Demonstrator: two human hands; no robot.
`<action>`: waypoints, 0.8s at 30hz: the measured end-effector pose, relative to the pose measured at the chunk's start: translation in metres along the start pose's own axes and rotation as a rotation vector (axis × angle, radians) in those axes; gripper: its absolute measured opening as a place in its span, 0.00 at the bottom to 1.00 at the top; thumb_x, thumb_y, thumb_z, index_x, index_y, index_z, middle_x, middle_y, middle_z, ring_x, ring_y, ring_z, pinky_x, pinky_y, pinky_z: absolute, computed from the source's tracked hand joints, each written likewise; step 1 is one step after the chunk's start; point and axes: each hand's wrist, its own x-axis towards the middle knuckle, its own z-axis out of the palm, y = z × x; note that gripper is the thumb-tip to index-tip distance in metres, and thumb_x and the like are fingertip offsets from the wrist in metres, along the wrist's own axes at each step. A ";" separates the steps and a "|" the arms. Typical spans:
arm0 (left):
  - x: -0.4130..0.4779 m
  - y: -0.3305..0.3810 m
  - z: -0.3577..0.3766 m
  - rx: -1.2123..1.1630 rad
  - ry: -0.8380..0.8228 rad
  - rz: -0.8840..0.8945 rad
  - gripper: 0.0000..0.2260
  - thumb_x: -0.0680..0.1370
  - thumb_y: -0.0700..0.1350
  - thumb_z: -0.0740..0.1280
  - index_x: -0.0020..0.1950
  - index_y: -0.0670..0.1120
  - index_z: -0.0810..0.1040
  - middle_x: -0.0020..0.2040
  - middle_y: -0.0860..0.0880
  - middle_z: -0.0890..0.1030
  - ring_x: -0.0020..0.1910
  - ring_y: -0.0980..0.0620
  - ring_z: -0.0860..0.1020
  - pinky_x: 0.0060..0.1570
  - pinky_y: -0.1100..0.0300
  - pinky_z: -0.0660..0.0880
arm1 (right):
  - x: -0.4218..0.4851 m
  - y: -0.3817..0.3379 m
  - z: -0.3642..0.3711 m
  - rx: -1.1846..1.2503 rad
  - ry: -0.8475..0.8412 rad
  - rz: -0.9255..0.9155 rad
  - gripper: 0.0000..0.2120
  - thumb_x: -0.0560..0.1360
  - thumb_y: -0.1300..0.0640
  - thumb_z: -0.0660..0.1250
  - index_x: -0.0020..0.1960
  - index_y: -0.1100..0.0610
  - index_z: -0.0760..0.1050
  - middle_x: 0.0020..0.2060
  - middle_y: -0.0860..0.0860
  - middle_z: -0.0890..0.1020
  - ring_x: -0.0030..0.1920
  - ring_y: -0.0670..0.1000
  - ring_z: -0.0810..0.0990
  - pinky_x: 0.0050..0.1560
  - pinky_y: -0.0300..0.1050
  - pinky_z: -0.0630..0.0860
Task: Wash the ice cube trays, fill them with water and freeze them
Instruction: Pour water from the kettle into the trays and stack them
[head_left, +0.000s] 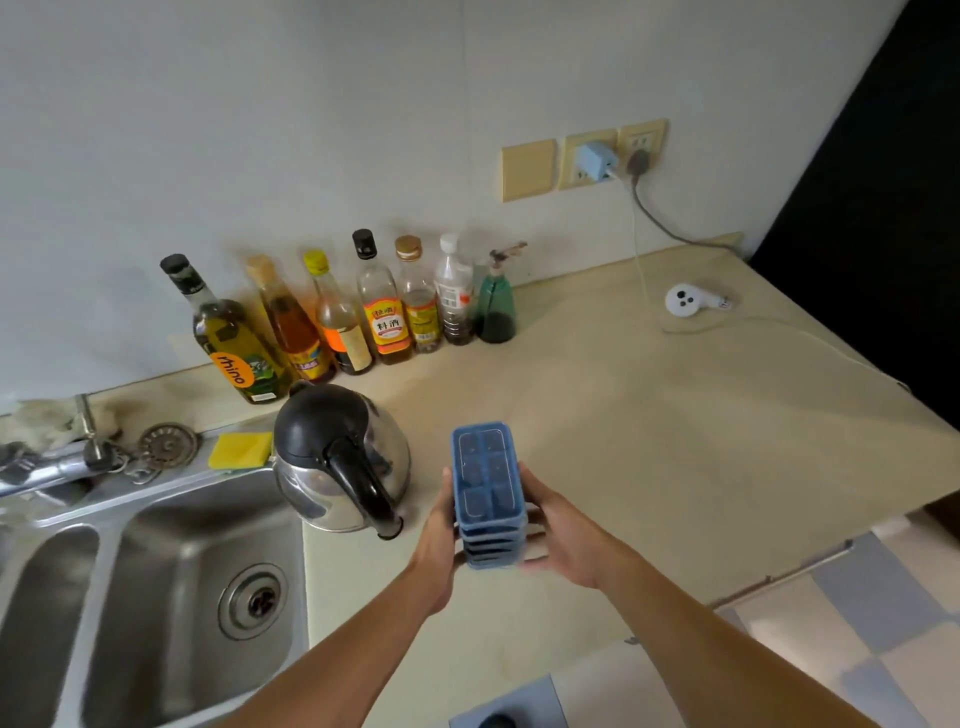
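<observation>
The person holds a stack of blue ice cube trays between both hands, just above the near part of the table and just right of the kettle. The left hand clasps the stack's left side, thumb up along the top tray. The right hand wraps the right side, fingers curled round the lower trays. The stack's long axis runs near to far, away from the body. The top tray's compartments look empty; whether they are wet cannot be told. The sink lies to the left, past the kettle, so the left hand is nearer to it. Its large basin looks dry, with the drain strainer in place. A yellow sponge rests on its far rim. Carrying the stack left would probably mean clearing the kettle's handle.
</observation>
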 end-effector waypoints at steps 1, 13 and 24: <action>0.003 0.001 0.005 0.005 -0.008 -0.010 0.25 0.79 0.71 0.53 0.54 0.61 0.86 0.53 0.57 0.87 0.51 0.57 0.85 0.44 0.57 0.81 | -0.002 -0.002 -0.005 -0.004 0.014 -0.007 0.39 0.66 0.18 0.62 0.63 0.44 0.82 0.56 0.47 0.87 0.58 0.52 0.85 0.65 0.59 0.77; 0.023 0.010 0.229 0.104 -0.197 -0.024 0.28 0.74 0.74 0.61 0.59 0.56 0.84 0.54 0.52 0.87 0.50 0.53 0.86 0.44 0.53 0.83 | -0.078 -0.017 -0.219 -0.012 0.217 -0.053 0.42 0.63 0.16 0.62 0.62 0.45 0.81 0.56 0.50 0.86 0.57 0.55 0.84 0.58 0.58 0.79; 0.034 0.008 0.448 0.059 -0.232 -0.012 0.30 0.72 0.75 0.64 0.60 0.53 0.84 0.52 0.50 0.87 0.50 0.50 0.86 0.44 0.51 0.84 | -0.132 -0.038 -0.432 -0.030 0.233 -0.074 0.42 0.59 0.14 0.63 0.61 0.41 0.82 0.55 0.48 0.86 0.59 0.56 0.83 0.62 0.63 0.77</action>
